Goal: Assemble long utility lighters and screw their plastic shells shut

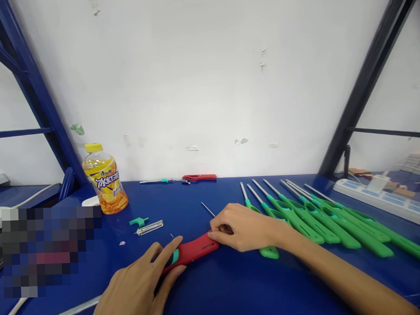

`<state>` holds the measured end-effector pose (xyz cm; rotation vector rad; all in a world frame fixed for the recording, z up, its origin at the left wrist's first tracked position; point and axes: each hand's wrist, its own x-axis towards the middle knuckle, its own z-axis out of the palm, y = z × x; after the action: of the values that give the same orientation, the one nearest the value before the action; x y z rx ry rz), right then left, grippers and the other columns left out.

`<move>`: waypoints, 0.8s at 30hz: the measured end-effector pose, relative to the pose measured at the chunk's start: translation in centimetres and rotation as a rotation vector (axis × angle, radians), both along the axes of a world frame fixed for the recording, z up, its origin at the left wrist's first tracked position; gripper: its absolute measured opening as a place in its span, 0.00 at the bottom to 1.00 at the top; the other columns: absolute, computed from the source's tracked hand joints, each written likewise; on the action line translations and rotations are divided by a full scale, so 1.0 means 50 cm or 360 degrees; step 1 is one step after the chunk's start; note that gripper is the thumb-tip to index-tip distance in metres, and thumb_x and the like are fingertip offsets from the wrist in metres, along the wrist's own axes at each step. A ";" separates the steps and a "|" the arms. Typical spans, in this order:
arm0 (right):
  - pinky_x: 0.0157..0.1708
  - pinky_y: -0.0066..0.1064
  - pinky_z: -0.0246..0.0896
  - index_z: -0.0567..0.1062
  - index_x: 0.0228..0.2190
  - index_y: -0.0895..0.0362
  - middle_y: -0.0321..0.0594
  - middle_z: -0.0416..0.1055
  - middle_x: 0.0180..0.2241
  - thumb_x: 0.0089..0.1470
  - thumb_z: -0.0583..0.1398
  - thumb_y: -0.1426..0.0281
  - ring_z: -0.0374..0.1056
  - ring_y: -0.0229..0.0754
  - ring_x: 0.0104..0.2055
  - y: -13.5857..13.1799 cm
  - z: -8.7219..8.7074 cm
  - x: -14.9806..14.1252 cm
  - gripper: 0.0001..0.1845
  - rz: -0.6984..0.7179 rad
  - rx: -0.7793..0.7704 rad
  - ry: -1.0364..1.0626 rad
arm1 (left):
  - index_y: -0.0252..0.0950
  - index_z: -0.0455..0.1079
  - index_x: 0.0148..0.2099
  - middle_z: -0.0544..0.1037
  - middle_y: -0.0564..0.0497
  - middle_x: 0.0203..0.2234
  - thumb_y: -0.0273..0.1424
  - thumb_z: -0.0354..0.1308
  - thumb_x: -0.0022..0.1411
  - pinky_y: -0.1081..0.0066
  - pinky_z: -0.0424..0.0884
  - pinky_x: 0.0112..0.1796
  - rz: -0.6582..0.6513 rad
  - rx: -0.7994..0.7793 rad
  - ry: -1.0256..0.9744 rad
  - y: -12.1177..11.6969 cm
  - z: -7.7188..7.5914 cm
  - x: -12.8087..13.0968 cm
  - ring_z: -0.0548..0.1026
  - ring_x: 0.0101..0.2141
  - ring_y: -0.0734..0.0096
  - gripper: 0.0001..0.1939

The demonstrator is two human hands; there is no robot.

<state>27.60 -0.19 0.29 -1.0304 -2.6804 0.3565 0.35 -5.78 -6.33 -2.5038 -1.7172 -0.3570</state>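
Bottle w/ yellow cap, amber drink inside, far left on tbl | red handle near centre, long axis near-left to far-right, teal part toward left | L hand holding its left end, fingers + thumb | R hand narrow, thumb touching right end, cannot tell if gripped

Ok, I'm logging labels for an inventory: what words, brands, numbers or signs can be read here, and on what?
"冰红茶": large characters on the bottle.
"康师傅": seemingly, smaller and blurred, above it on the bottle.
Other small print on the bottle: too small to read.
Red handle and green handles: no readable text.
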 end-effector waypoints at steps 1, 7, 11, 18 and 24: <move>0.28 0.30 0.45 0.71 0.24 0.55 0.29 0.63 0.21 0.66 0.58 0.67 0.54 0.35 0.23 0.000 0.001 0.000 0.17 0.0001 -0.0012 -0.0009 | 0.51 0.63 0.71 0.82 0.47 0.53 0.40 0.43 0.77 0.55 0.83 0.38 -0.0005 0.0000 -0.0008 0.000 0.000 0.000 0.86 0.42 0.50 0.25; 0.28 0.30 0.45 0.74 0.27 0.55 0.29 0.67 0.21 0.67 0.60 0.60 0.57 0.35 0.24 0.001 0.008 0.005 0.18 -0.0112 -0.0039 -0.0071 | 0.50 0.66 0.70 0.82 0.46 0.54 0.42 0.45 0.76 0.59 0.83 0.35 -0.0004 0.0107 -0.0005 0.001 -0.009 -0.009 0.86 0.42 0.49 0.25; 0.31 0.31 0.48 0.77 0.35 0.53 0.31 0.72 0.24 0.68 0.59 0.56 0.62 0.38 0.26 0.001 0.014 0.007 0.16 -0.0181 -0.0070 -0.0065 | 0.49 0.68 0.68 0.83 0.46 0.53 0.42 0.45 0.77 0.62 0.82 0.31 -0.0063 0.0255 -0.0033 0.003 -0.018 -0.013 0.87 0.42 0.50 0.24; 0.34 0.30 0.53 0.81 0.39 0.54 0.33 0.72 0.24 0.70 0.57 0.56 0.65 0.38 0.26 0.004 0.021 0.006 0.18 -0.0074 -0.0244 -0.0034 | 0.49 0.71 0.66 0.85 0.48 0.49 0.42 0.48 0.76 0.68 0.81 0.27 -0.0111 0.0409 -0.0068 0.006 -0.022 -0.016 0.87 0.38 0.54 0.22; 0.32 0.28 0.55 0.80 0.39 0.55 0.32 0.74 0.24 0.69 0.59 0.59 0.68 0.37 0.25 0.010 0.014 0.008 0.14 -0.0036 -0.0434 0.0005 | 0.50 0.70 0.66 0.84 0.49 0.50 0.41 0.48 0.76 0.67 0.81 0.27 -0.0107 0.0347 -0.0047 0.004 -0.027 -0.019 0.87 0.37 0.54 0.22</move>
<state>27.99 0.30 1.02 -1.1291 -2.6657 0.7344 -0.60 -5.58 -7.69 -2.4138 -1.5144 -0.5566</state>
